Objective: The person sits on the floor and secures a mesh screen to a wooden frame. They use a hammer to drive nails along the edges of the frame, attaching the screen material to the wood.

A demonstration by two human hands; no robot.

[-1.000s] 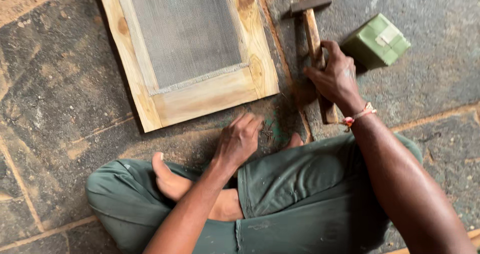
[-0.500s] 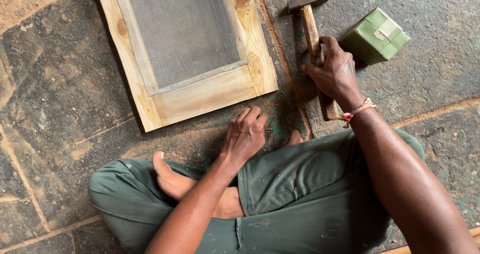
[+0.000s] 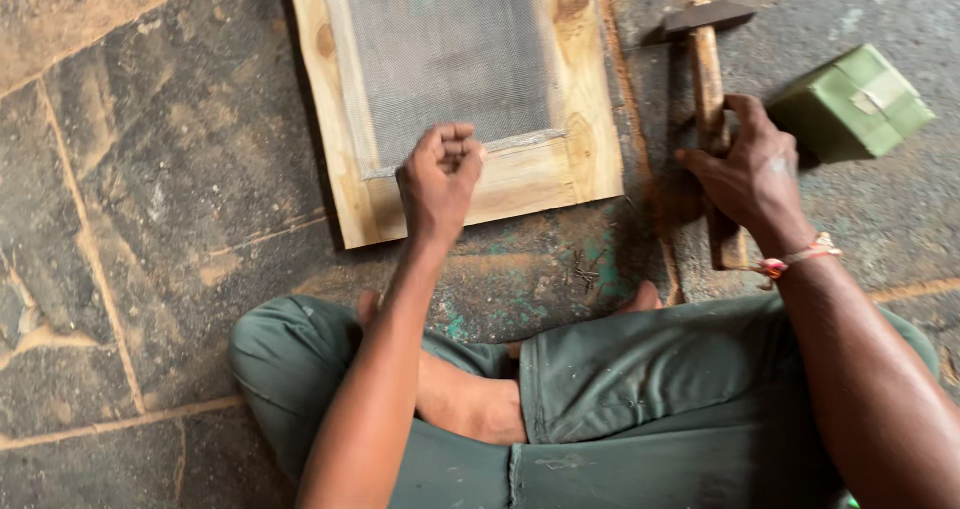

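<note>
Wooden frame point(image 3: 520, 174) with grey wire mesh point(image 3: 445, 54) stretched inside it, lying flat on the stone floor point(image 3: 150, 219) just ahead of the seated person's crossed legs; only its lower portion is in view. Left hand point(image 3: 440, 179) hovers over the frame's bottom rail, fingers curled shut into a loose fist, possibly pinching something small, though nothing can be made out in it. Right hand point(image 3: 745, 174) is wrapped around the wooden handle of a hammer point(image 3: 708, 79), whose dark metal head rests on the floor to the right of the frame. Risks, as judged: a blow struck while the left fingers sit on the rail could catch them; a glancing strike near the rail's inner edge could tear or dent the mesh or split the wood near a knot; the frame is unclamped and could shift on the gritty floor. Also present: a small green box point(image 3: 855, 104) on the floor beyond the hammer, near enough to be knocked by a wide swing; a bare foot and green trousers point(image 3: 640, 379) close below the frame, limiting room to pull it closer.
</note>
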